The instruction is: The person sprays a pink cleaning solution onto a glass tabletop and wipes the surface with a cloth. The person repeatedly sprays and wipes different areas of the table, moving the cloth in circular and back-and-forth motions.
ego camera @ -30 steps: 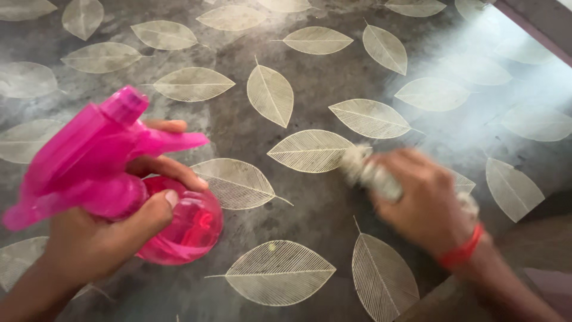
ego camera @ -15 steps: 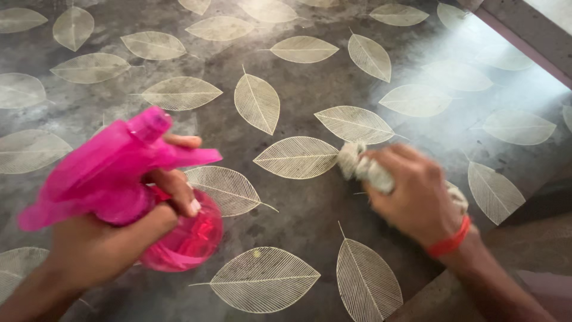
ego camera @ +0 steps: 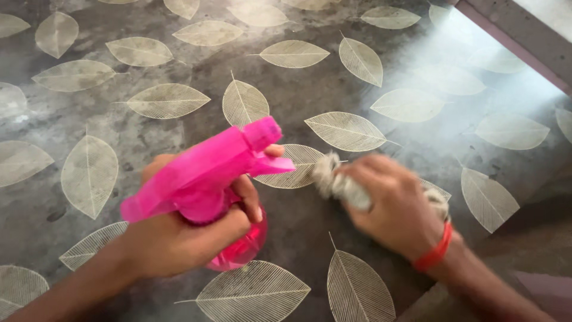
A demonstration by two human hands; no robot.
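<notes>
Single cam, head-mounted, looking steeply down and slightly fwd at the surface (ego camera: 179,53), grey w/ pale leaf print. Close range: both forearms enter from the bottom edge, left hand (ego camera: 179,238) lower-left of centre, right hand (ego camera: 396,206) right of centre, motion-blurred. Surface fills nearly the whole frame; its far edge cuts the top-right corner. No 2nd view, so no overlap.

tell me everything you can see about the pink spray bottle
The pink spray bottle looks like translucent plastic: a bright pink trigger head with a short nozzle pointing right, and a rounded see-through body below. It is held tilted above the leaf-patterned surface. The left hand wraps its neck, fingers over the trigger. Its lower half is partly hidden by that hand.
</notes>
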